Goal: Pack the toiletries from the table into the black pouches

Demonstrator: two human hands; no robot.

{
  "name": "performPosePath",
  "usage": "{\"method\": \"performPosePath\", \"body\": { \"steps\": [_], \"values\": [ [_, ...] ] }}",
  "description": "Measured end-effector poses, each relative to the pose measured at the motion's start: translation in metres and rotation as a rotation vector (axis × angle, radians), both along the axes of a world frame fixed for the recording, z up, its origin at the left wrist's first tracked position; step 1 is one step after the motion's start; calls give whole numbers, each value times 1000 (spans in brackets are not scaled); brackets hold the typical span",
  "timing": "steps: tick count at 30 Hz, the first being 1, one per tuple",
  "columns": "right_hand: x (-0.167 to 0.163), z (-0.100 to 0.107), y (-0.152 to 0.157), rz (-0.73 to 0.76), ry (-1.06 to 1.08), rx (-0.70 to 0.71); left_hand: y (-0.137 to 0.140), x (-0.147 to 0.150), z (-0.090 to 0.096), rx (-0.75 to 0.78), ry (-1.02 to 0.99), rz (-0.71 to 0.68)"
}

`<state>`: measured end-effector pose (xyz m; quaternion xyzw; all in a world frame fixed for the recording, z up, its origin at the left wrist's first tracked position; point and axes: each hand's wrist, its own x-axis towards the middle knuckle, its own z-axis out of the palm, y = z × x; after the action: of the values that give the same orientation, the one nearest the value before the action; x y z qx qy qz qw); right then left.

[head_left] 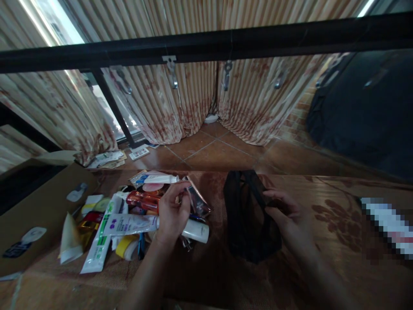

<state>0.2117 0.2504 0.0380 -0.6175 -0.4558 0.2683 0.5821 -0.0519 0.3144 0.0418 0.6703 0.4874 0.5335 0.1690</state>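
My left hand (pixel 176 209) is over a pile of small toiletries, its fingers pinched at the edge of a small see-through packet (pixel 200 200) with a pinkish border. Close to that hand are a white and purple tube (pixel 130 224), a red bottle (pixel 142 200) and a white capped tube (pixel 195 231). A green and white toothpaste tube (pixel 100 245) lies farther left, near a cream tube (pixel 69 239) standing on its cap. On the right, my right hand (pixel 288 217) grips the side of a black mesh pouch (pixel 247 215), whose top gapes. Shadow hides the pouch's inside.
An open cardboard box (pixel 48 206) stands at the left on the patterned table cover (pixel 335 267). A dark rail (pixel 206 47) with hanging hooks crosses in front of the curtains (pixel 183 99). A blurred-out object (pixel 387 224) lies far right.
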Motion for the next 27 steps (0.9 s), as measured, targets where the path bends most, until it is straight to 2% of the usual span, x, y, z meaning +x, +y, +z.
{"method": "performPosePath", "body": {
  "steps": [6,10,13,16,20,24,27],
  "values": [
    [2,-5,1,27,28,1,4,-5,-4,-79,18,-29],
    [2,-5,2,5,5,-3,4,1,-4,-35,81,-43],
    [2,-6,2,3,8,-5,6,0,-2,10,92,10],
    [3,-7,2,10,8,7,10,-10,2,42,83,142],
    [4,-8,1,15,16,1,18,-32,10,14,170,411],
    [3,-5,0,25,24,-37,20,-48,17,-195,301,630],
    [1,-2,0,24,6,-26,17,-50,20,-384,331,701]
  ]
}}
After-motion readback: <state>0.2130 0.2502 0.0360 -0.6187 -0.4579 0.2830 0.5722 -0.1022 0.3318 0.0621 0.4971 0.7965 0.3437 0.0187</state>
